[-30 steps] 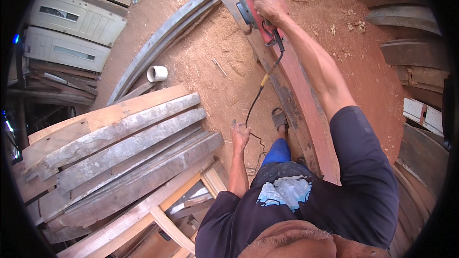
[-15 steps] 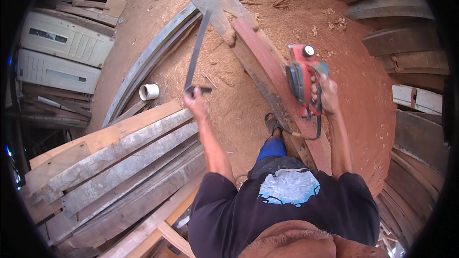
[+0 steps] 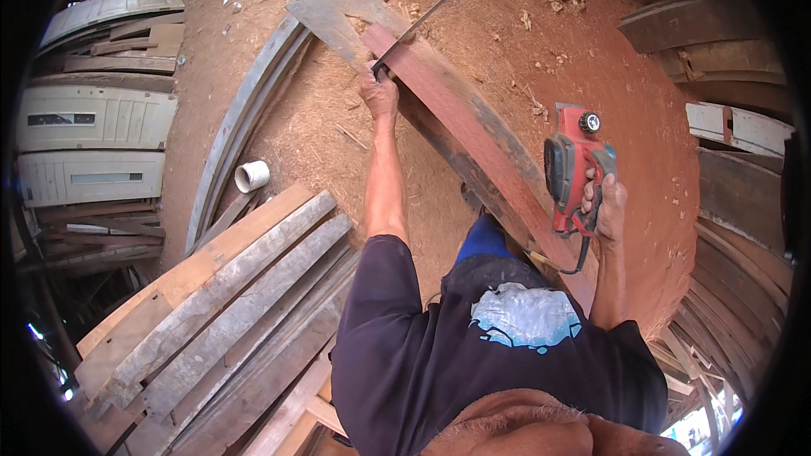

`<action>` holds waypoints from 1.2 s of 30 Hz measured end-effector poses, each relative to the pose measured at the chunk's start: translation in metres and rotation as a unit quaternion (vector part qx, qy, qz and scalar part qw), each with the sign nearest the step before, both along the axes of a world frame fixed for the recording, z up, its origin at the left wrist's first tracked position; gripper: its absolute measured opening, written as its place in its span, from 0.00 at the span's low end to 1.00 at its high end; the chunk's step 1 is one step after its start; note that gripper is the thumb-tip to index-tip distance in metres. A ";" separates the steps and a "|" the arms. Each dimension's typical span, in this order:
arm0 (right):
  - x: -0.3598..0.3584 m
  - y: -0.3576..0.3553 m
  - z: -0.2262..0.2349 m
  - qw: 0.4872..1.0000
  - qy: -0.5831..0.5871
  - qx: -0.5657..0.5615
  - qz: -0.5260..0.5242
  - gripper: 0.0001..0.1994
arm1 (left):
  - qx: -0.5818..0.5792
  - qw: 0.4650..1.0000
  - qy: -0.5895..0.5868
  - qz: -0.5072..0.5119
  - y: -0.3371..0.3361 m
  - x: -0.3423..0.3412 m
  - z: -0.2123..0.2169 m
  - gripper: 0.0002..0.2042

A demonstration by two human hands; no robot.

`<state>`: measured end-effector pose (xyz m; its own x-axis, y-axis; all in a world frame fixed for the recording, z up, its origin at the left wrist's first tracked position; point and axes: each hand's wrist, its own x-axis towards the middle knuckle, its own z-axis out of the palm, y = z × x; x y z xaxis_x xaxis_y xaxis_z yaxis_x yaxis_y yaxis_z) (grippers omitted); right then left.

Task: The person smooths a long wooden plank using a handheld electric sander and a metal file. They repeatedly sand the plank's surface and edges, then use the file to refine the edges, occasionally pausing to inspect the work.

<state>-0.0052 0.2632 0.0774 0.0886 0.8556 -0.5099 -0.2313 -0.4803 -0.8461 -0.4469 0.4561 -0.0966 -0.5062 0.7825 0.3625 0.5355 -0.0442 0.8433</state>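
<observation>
Head view: holding a long, thin, dark metal square [image 3: 416,29] in the left hand [image 3: 379,95], with fingers clamped on the near end, beside the left edge of a long, straight, reddish-brown wooden plank [image 3: 473,114]. Look for that plank on top of a wider, weathered, grey-brown wooden board [image 3: 325,4], running diagonally from lower right to upper left. Crossing the plank near the far end with the blade and reaching past the opposite edge; cannot tell from above whether touching all along.

To use the square well, probably best to press its short end snug against the plank's edge, keep the blade straight across, and sight low for gaps. Worth wiping the face first, to avoid tilting the blade on dust.

With the right hand, [image 3: 608,207] clamped round the rear handle of a red-and-black handheld electric planer [image 3: 571,171], keep well apart from the square, to the plank's right. Better to rest fingers off any trigger and guide the dark, flexible power cord [image 3: 580,257] away from the sole.
</observation>
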 end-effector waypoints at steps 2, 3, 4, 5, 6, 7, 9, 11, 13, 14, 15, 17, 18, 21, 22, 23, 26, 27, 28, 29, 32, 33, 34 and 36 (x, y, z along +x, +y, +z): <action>0.002 0.000 0.001 1.000 -0.003 -0.003 0.004 0.27 | 0.016 0.997 0.079 0.016 -0.001 -0.006 -0.002 0.06; 0.002 -0.001 0.001 1.000 -0.006 -0.007 0.004 0.27 | 0.023 0.992 0.118 0.024 -0.001 -0.007 -0.002 0.06; 0.003 0.000 0.001 1.000 -0.009 -0.011 0.005 0.27 | 0.015 0.993 0.112 0.024 -0.001 -0.008 -0.002 0.06; 0.003 0.001 0.001 1.000 -0.009 -0.008 0.008 0.27 | 0.007 0.994 0.106 0.024 0.001 -0.009 -0.002 0.06; 0.003 0.001 -0.001 1.000 -0.008 -0.005 0.009 0.28 | -0.001 0.995 0.101 0.022 0.001 -0.006 0.003 0.07; 0.003 0.002 -0.002 1.000 -0.007 -0.003 0.010 0.28 | -0.005 0.995 0.098 0.012 0.001 -0.003 0.008 0.07; 0.002 0.003 -0.003 1.000 -0.006 -0.008 0.019 0.28 | -0.010 0.996 0.092 -0.003 -0.002 0.000 0.018 0.07; 0.001 0.004 -0.005 0.999 -0.004 -0.013 0.031 0.28 | -0.028 0.996 0.083 -0.004 -0.003 -0.007 0.013 0.08; 0.001 0.004 -0.009 0.999 -0.003 -0.013 0.041 0.28 | -0.045 0.996 0.075 -0.006 -0.001 -0.010 0.015 0.09; 0.001 0.002 -0.011 0.999 -0.001 -0.013 0.047 0.28 | -0.056 0.996 0.071 -0.007 -0.001 -0.011 0.016 0.09; 0.001 0.000 -0.010 0.999 -0.002 -0.012 0.048 0.28 | -0.066 0.996 0.064 -0.014 0.001 -0.007 0.019 0.10; 0.004 -0.005 -0.010 0.999 0.000 -0.010 0.053 0.28 | -0.109 0.993 0.044 -0.020 -0.002 -0.010 0.022 0.11; 0.006 -0.007 -0.012 0.998 0.004 -0.008 0.058 0.28 | -0.112 0.993 0.040 -0.016 -0.002 -0.012 0.021 0.11; 0.013 -0.016 -0.013 0.998 0.011 0.002 0.065 0.29 | -0.111 0.993 0.026 -0.015 -0.011 -0.006 0.024 0.11; 0.016 -0.023 -0.011 0.998 0.012 0.001 0.067 0.29 | -0.111 0.994 0.007 -0.021 -0.021 -0.001 0.026 0.10; 0.020 -0.031 -0.008 0.998 0.012 0.007 0.066 0.30 | -0.110 0.993 -0.012 -0.031 -0.029 0.011 0.029 0.10; 0.037 -0.052 0.001 0.997 0.019 0.038 0.067 0.31 | -0.088 0.995 0.046 0.016 -0.093 0.065 0.033 0.06; 0.046 -0.060 0.000 0.997 0.016 0.042 0.067 0.31 | -0.076 0.996 0.047 0.024 -0.114 0.084 0.035 0.06; 0.055 -0.069 -0.002 0.996 0.015 0.048 0.067 0.31 | -0.100 0.994 0.034 0.018 -0.139 0.099 0.026 0.06; 0.064 -0.077 0.000 0.996 0.011 0.053 0.069 0.31 | -0.124 0.992 0.017 0.011 -0.163 0.116 0.017 0.06; 0.094 -0.105 0.002 0.995 -0.021 0.056 0.081 0.32 | -0.110 0.993 0.020 -0.037 -0.209 0.170 0.013 0.06; 0.103 -0.113 0.003 0.995 -0.017 0.055 0.084 0.32 | -0.081 0.996 0.024 -0.025 -0.213 0.175 0.007 0.06; 0.112 -0.123 0.003 0.995 -0.012 0.053 0.087 0.32 | -0.053 0.998 0.029 -0.012 -0.213 0.179 -0.001 0.07; 0.131 -0.145 0.000 0.995 -0.015 0.051 0.083 0.32 | -0.052 0.996 0.065 0.024 -0.213 0.194 0.001 0.07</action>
